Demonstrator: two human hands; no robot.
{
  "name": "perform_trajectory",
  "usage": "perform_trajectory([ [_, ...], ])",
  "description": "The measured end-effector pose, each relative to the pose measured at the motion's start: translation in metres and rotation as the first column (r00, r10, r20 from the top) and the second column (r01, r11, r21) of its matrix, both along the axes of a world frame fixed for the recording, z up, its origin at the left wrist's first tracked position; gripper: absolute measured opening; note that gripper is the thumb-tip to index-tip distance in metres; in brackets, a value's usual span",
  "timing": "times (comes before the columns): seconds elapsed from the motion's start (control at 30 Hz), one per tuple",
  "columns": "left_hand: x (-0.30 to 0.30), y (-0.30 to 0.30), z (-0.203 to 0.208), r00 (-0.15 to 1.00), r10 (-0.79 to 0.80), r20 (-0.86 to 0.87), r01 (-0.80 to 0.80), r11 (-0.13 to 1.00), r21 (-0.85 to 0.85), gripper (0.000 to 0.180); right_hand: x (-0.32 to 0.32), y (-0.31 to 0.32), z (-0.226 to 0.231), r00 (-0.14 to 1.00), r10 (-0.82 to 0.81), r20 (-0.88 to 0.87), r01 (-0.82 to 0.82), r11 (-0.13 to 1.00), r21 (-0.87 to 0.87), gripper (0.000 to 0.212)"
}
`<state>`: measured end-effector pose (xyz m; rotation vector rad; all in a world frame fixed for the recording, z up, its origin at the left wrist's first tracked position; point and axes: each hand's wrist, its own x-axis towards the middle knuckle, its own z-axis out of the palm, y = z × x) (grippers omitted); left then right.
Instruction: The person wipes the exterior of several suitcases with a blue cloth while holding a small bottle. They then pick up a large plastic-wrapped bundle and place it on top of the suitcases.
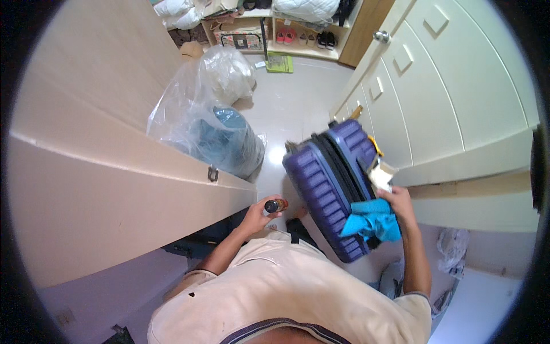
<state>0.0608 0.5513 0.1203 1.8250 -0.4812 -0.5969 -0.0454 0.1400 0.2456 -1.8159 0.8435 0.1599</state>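
- L. hand (255, 218): grip wrapped round a small blk-capped bottle (277, 205), to the L. of a purple suitcase (319, 182).
- R. hand (402, 206): grip pinching a small cream item (380, 176), type unclear, at suitcase's R. side, w/ teal cloth (375, 222) just below.
- Lg. plastic bag (226, 143) on floor (281, 92), beyond bottle.

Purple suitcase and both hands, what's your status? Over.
Left hand grips dark-capped bottle. Right hand holds small pale item, blue cloth alongside. Purple suitcase between hands. Clear plastic bag crowds floor, ahead left.
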Motion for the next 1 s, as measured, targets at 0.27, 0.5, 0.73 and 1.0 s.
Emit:
perform_trajectory([
  [0.27, 0.131, -0.067, 0.006, 0.950, 0.311, 0.028, -0.310, 0.949, -0.055, 0.054, 0.324, -0.033, -0.006, 0.947, -0.038, 0.318, -0.135, 0.854, 0.503, 0.017],
  [0.5, 0.255, -0.086, -0.026, 0.773, 0.630, -0.072, -0.632, 0.757, -0.167, 0.051, 0.562, -0.041, -0.045, 0.923, -0.264, 0.279, -0.002, 0.724, 0.689, 0.029],
  [0.73, 0.391, -0.102, -0.022, 0.660, 0.734, -0.162, -0.750, 0.631, -0.196, 0.050, 0.719, -0.101, -0.093, 0.885, -0.384, 0.264, 0.094, 0.702, 0.705, 0.028],
  [1.0, 0.558, -0.161, -0.031, 0.757, 0.653, 0.015, -0.647, 0.753, -0.122, 0.050, 0.814, -0.174, -0.100, 0.829, -0.484, 0.280, 0.166, 0.691, 0.703, 0.029],
])
